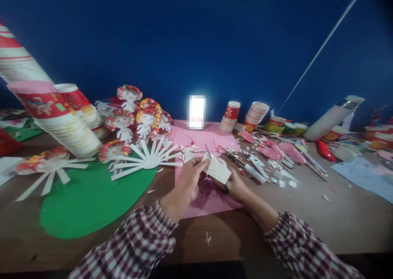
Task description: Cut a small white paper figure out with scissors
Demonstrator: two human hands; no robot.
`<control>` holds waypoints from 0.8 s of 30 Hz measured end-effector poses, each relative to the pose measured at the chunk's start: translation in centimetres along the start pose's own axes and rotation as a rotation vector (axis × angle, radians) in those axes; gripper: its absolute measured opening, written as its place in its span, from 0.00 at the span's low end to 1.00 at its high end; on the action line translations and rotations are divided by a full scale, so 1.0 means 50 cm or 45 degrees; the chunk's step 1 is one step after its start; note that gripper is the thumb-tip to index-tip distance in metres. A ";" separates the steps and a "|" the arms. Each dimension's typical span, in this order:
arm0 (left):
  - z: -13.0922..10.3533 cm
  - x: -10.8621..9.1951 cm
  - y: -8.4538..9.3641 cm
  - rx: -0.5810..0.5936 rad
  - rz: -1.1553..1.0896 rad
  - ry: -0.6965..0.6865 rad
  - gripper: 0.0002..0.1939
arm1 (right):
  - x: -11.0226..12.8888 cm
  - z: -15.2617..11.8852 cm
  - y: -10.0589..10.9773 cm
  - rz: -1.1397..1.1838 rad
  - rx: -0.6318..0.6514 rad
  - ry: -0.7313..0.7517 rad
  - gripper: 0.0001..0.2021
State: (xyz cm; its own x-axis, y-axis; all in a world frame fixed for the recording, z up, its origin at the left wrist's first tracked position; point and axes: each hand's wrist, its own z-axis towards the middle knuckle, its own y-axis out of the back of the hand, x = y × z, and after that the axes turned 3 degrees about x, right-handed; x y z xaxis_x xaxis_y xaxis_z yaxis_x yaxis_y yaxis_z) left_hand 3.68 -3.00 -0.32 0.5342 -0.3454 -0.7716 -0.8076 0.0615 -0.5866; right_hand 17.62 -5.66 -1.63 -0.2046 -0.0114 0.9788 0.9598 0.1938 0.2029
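My left hand [190,176] pinches the left edge of a small white paper piece [219,170] with faint lines on it. My right hand [235,187] is closed on scissors [208,151], whose blades rise behind the paper's upper left edge; a dark handle shows by my fingers. The paper partly hides the scissors and my right fingers. Both hands are above a pink sheet [196,209] with dark drawn lines. White paper scraps [188,153] lie just beyond my hands.
At left, a green oval sheet [92,205] bears a white strip fan [150,161]. Behind it stand paper dolls [146,121] and stacked cups [58,119]. A bright blurred screen [196,112] stands at the back. Right are pens [253,172], scraps, more cups [256,113] and a leaning roll [331,119].
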 end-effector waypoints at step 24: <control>0.025 -0.010 0.024 -0.029 0.144 -0.174 0.14 | 0.032 0.010 0.005 0.469 -0.085 -0.008 0.18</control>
State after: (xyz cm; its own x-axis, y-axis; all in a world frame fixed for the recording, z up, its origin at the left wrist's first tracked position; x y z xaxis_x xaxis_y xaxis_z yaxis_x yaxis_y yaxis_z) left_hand 2.77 -1.61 -0.94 0.4675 -0.2067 -0.8595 -0.8690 0.0710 -0.4897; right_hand 17.42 -5.17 -0.05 0.1559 0.0529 0.9864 0.9797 0.1191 -0.1613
